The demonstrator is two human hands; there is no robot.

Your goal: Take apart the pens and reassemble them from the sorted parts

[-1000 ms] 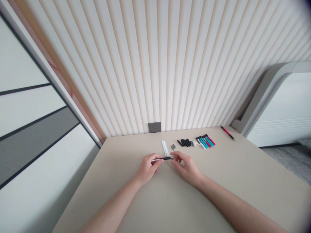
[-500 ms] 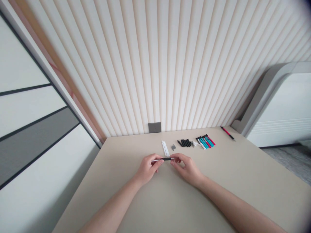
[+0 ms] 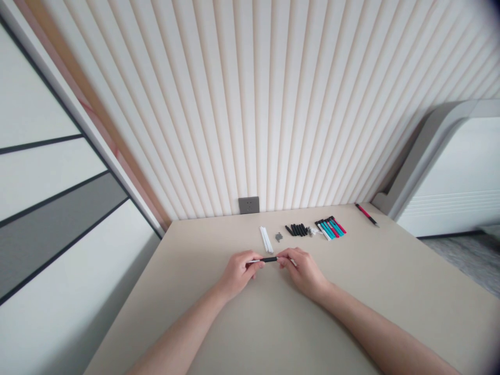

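Note:
Between my hands, low over the table, a black pen grip (image 3: pixel 269 259) lies level, with a thin white refill (image 3: pixel 254 261) running out of its left end. My left hand (image 3: pixel 239 271) pinches the grip's left end and the refill between thumb and fingers. At the right end, my right hand (image 3: pixel 300 268) has its fingertips closed on the pen's tip, which they mostly hide. Just beyond, several white refills (image 3: pixel 266 239) lie side by side. Small grey parts (image 3: pixel 278 237) and a row of black grips (image 3: pixel 297 229) sit to their right.
Farther right are small clear and silver parts (image 3: pixel 311 232), then white, teal and red pen barrels (image 3: pixel 330 228). A red and black pen (image 3: pixel 367 215) lies near the beige table's (image 3: pixel 187 260) back right corner. A socket (image 3: pixel 249 205) is on the ribbed wall behind.
The black grip has come slightly down and toward me. My right fingers have closed over the silver tip that showed before.

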